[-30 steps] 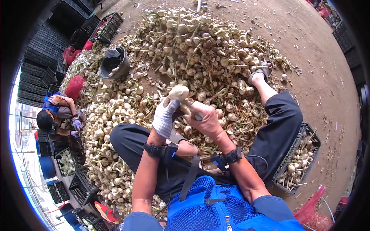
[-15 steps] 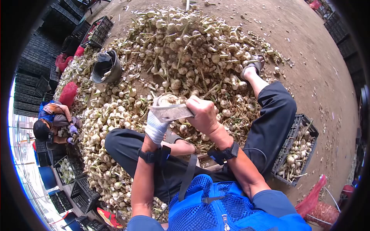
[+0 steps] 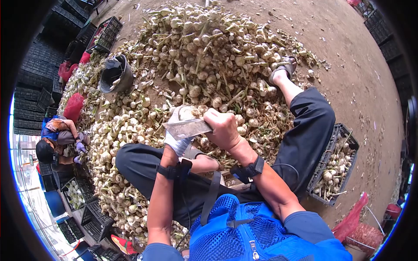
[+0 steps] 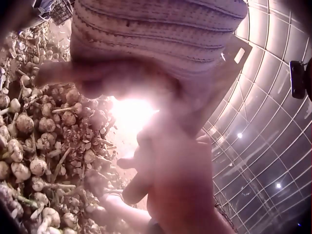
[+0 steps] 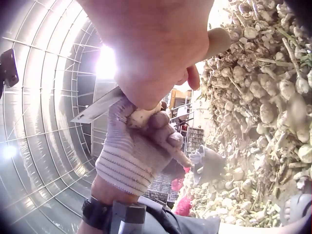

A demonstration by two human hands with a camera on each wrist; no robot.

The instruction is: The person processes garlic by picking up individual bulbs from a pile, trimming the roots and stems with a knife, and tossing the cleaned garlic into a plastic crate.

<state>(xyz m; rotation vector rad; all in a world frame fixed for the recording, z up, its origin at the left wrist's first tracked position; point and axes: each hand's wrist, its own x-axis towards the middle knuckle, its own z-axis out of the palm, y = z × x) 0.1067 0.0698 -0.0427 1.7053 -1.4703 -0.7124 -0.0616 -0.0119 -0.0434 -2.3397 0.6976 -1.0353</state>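
Note:
The gloved left hand grips a pale garlic bulb, its fingers curled round it; in the right wrist view the bulb shows between the gloved fingers. The bare right hand holds a wide flat blade by its handle. The blade lies across the near side of the bulb, over the gloved fingers. In the right wrist view the handle end sticks out of the right fist. Glare and blur hide most of the bulb in the left wrist view.
A tall garlic heap rises ahead, and more garlic spreads at the left. A dark bucket stands at the upper left. At the right is a black crate of garlic. Another person crouches at the far left.
From a second ago, the bulb has turned its cut-looking face up and the blade has come flat across it. Over the last half second, both hands have shifted slightly left in the head view.

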